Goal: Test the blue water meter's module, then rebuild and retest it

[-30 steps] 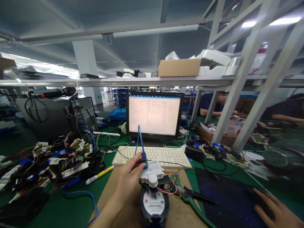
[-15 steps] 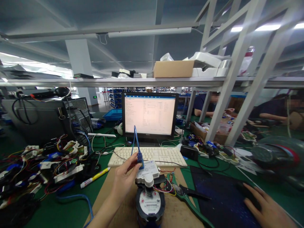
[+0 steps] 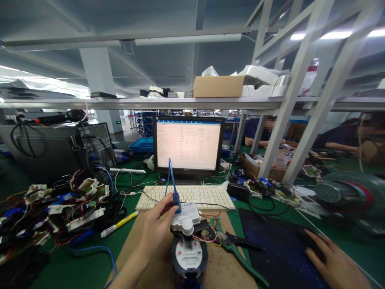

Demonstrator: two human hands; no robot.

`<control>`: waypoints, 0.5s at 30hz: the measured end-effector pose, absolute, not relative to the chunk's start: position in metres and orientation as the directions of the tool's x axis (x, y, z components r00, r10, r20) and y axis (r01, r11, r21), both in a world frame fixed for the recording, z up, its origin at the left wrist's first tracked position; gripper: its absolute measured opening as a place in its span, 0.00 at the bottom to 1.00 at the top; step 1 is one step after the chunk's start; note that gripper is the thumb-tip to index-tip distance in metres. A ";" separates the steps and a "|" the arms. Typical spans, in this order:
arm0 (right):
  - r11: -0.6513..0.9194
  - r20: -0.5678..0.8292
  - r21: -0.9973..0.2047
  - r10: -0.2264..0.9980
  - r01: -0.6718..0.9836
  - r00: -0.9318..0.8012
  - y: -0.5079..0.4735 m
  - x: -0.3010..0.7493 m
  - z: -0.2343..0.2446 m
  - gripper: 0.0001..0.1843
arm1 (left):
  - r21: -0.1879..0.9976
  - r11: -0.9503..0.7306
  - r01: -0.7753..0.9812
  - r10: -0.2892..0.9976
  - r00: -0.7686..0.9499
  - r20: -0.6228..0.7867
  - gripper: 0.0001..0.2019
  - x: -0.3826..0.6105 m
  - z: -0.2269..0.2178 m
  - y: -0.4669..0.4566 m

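Observation:
My left hand pinches the blue plug of a cable between thumb and fingers. The plug stands against the left side of a white plastic module; whether it sits in a socket I cannot tell. Below the module is a round meter with a white face and dark rim, on a cardboard sheet. Thin coloured wires run out beside the module. My right hand is wrapped over a black computer mouse on a dark mouse pad.
Behind the module lie a keyboard and a lit monitor. Green-handled pliers rest right of the meter. A yellow marker and heaped circuit parts are at left. Two people sit beyond the slanted shelf posts.
The whole view has shifted very slightly. Both hands keep their places, the left at the blue plug and the right on the mouse.

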State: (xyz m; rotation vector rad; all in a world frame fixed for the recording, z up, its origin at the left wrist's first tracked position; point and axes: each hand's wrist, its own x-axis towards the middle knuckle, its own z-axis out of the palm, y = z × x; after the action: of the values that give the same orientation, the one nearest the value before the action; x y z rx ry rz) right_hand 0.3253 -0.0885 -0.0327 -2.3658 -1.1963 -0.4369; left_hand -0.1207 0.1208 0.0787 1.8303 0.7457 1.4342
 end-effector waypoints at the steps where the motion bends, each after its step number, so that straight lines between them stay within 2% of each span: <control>1: -0.530 0.457 -0.244 0.676 0.812 0.578 -0.089 0.325 -0.032 0.35 | 0.800 -0.600 0.025 0.783 0.226 0.580 0.17 -0.121 0.079 0.121; 5: -0.550 0.427 -0.226 0.686 0.804 0.590 -0.089 0.322 -0.031 0.39 | 0.797 -0.604 0.012 0.779 0.223 0.587 0.17 -0.121 0.078 0.121; 15: -0.558 0.359 -0.264 0.700 0.787 0.617 -0.088 0.315 -0.022 0.38 | 0.803 -0.596 -0.008 0.779 0.236 0.581 0.17 -0.120 0.077 0.122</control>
State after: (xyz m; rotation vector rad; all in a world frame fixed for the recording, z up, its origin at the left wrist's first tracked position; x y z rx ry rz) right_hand 0.3150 -0.0878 -0.0218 -2.4458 -1.1852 -0.2988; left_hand -0.1199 0.1216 0.0770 1.8111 0.7103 1.4305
